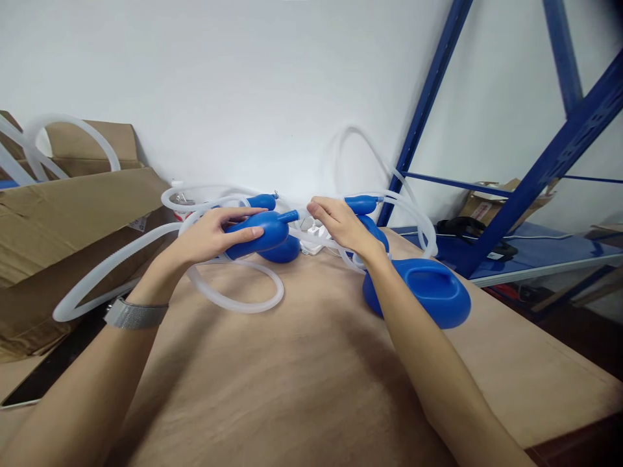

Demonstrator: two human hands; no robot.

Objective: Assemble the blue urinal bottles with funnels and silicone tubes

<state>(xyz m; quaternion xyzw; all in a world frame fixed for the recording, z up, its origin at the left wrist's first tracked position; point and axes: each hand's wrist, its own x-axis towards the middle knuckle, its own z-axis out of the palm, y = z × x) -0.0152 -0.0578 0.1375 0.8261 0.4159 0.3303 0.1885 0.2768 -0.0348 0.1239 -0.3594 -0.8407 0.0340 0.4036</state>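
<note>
My left hand (209,232) is closed round a smooth blue plastic bulb (263,232), whose short narrow spout (289,216) points to the right. Just right of that spout is my right hand (335,220), apart from it, with the fingers bent and pressed together. Whatever its fingertips may hold is hidden. Clear ribbed hose (233,305) loops on the table below the bulb. A second blue bulb (282,250) rests behind the held one. Beside my right forearm lies a blue plastic bottle with a moulded handle (438,295), partly covered by the arm.
An open cardboard box (63,227) with hoses sticking out stands at left, above a dark flat device (53,363). More blue pieces (363,205) and coiled hose (423,227) lie at the back, near a white power strip (314,241). Blue metal shelving (535,175) borders the wooden table's right side.
</note>
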